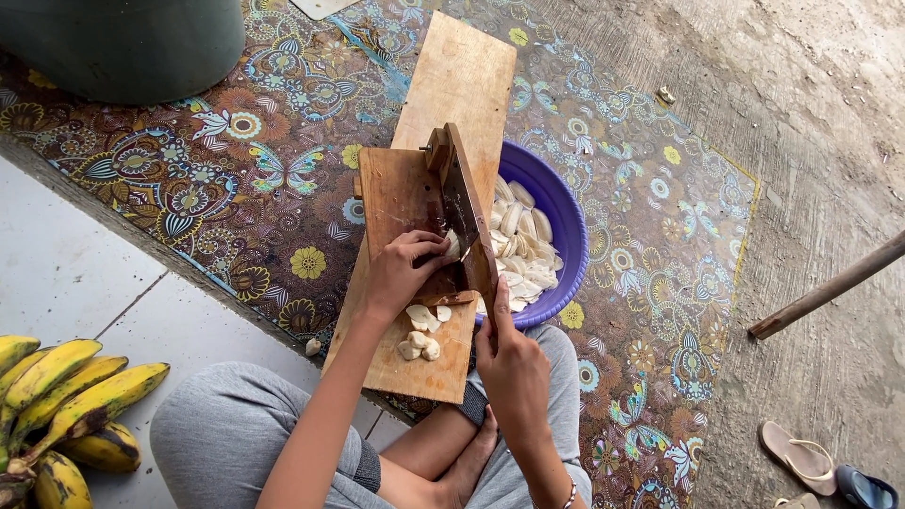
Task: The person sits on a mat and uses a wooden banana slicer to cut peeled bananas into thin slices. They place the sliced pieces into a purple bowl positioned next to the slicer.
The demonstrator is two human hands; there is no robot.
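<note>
**Slicing peeled banana on a hinged wooden cutter**

Head view: the person sits cross-legged on the floor. The left hand (401,273) is closed around a peeled banana piece (452,245) and presses it on the wooden cutting board (401,193), right against the blade. The right hand (514,372) is wrapped firmly around the near end of the hinged blade lever (467,217), whose pivot is at the far end of the board.

To do this well, I think the left fingertips should stay back from the edge, and the banana should be fed forward by the same small amount each time, so the slices come out even.

Just below the left hand, some cut slices (421,332) lie on the board. Beyond the blade, to the right of the grip, a purple bowl (558,203) holds many long slices. A long plank (459,80) lies under the board. Well to the left of both hands is a bunch of yellow bananas (66,405). The loose slices near the left hand may get in the way.
</note>
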